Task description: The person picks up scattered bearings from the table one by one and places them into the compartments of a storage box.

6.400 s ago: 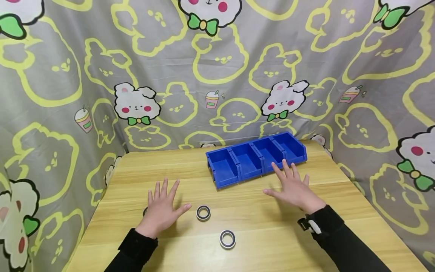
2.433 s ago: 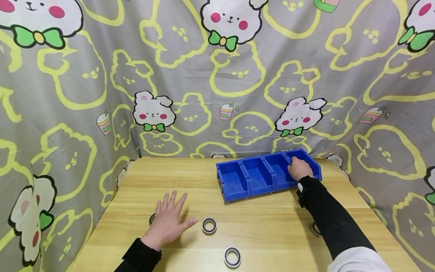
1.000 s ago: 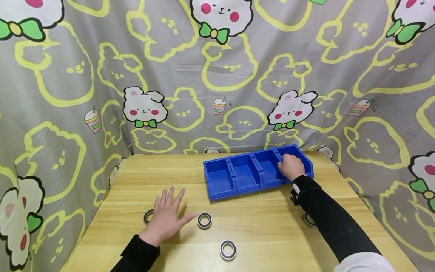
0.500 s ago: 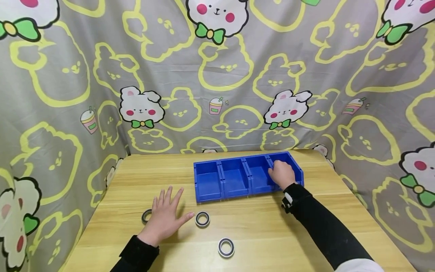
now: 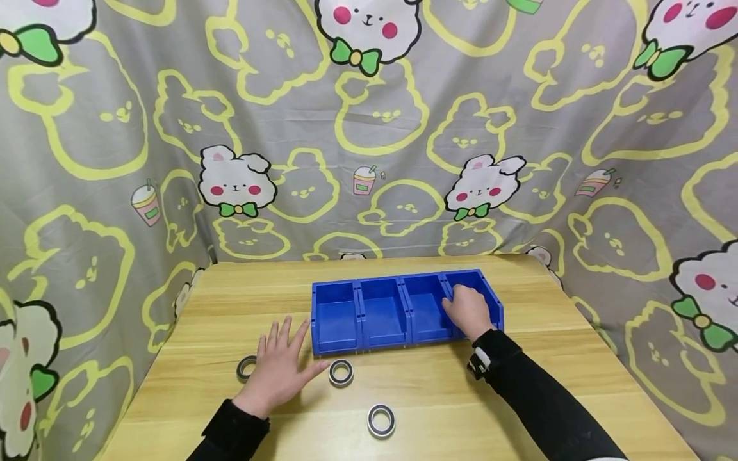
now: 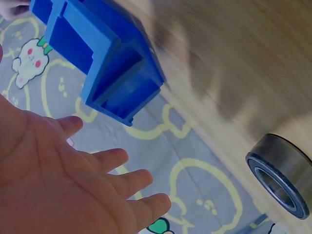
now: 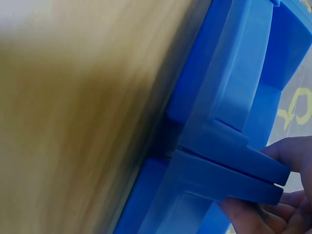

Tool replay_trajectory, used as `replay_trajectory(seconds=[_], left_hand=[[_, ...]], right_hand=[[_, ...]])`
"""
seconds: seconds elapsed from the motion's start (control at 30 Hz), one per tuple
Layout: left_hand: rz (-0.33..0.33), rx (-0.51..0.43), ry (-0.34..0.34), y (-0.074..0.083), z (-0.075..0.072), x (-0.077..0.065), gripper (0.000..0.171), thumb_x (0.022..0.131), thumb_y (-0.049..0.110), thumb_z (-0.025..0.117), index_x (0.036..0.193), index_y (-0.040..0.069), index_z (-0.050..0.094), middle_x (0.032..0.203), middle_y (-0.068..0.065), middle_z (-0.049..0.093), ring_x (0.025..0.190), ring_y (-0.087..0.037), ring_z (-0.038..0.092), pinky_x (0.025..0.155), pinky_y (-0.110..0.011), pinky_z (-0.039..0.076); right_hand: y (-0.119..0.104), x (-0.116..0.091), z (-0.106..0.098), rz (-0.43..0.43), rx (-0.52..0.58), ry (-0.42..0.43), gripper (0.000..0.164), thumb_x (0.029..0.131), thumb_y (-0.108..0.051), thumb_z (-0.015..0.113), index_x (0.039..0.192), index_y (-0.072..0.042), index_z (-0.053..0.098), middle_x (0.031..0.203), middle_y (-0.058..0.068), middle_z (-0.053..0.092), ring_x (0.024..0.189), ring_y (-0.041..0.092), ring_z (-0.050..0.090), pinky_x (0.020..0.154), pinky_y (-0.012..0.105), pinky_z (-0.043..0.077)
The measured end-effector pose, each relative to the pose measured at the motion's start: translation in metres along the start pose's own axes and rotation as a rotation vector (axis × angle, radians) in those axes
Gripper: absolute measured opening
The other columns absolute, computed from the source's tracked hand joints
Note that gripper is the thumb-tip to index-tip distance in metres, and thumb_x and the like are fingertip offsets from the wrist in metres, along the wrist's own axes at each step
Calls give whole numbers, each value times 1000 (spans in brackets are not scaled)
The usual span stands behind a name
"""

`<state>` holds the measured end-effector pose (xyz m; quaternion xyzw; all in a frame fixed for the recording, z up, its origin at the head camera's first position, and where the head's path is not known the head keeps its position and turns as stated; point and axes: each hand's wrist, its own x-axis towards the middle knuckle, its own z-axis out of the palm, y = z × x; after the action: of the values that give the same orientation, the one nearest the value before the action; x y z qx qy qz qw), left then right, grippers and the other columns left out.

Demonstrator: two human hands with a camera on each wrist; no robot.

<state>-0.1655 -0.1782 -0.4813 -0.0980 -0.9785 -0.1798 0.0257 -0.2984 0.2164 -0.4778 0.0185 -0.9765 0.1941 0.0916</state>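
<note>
Right wrist: right hand pinches blue bin divider; head: left hand spread near bearing.

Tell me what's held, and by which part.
The right grip pinches the blue bin row by the divider between its two rightmost compartments; the left grip holds nothing.

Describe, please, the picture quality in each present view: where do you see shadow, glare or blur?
Head: mostly even light, with a soft shadow beside the left hand; left wrist: dark, soft-edged shadows across the tabletop, while the bearing looks fairly crisp; right wrist: tabletop blurred and streaky, pale glare at upper left, blue bins clearer.
</note>
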Motion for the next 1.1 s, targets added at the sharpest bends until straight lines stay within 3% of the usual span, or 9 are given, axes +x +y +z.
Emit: replay_trajectory(seconds=[0.27, 0.73, 1.1], left_hand=[[19, -5, 38, -1, 2, 2, 90, 90, 66, 59, 158, 14, 32, 160, -28, 22, 145, -55, 16, 112, -74, 11], [0, -34, 11, -4, 3, 0, 89, 90, 64, 61, 159, 16, 30, 160, -31, 21, 146, -55, 12, 112, -74, 7], [19, -48, 41, -5, 1, -2, 89, 90, 62, 63, 158, 14, 31, 160, -31, 20, 146, -56, 10, 111, -75, 8]], right_hand=[[-12, -12, -1, 0, 7, 11, 31, 92, -20, 70, 70, -6, 53, 60, 6, 45, 52, 22, 48, 47, 33, 36], [-28, -37, 3, 0, 31, 2, 32, 93, -21, 71, 71, -6, 53, 59, 4, 42, 51, 20, 47, 46, 31, 34], [-29, -41, 2, 9, 32, -10, 31, 93, -21, 71, 72, -6, 54, 60, 3, 41, 51, 19, 47, 46, 30, 34]])
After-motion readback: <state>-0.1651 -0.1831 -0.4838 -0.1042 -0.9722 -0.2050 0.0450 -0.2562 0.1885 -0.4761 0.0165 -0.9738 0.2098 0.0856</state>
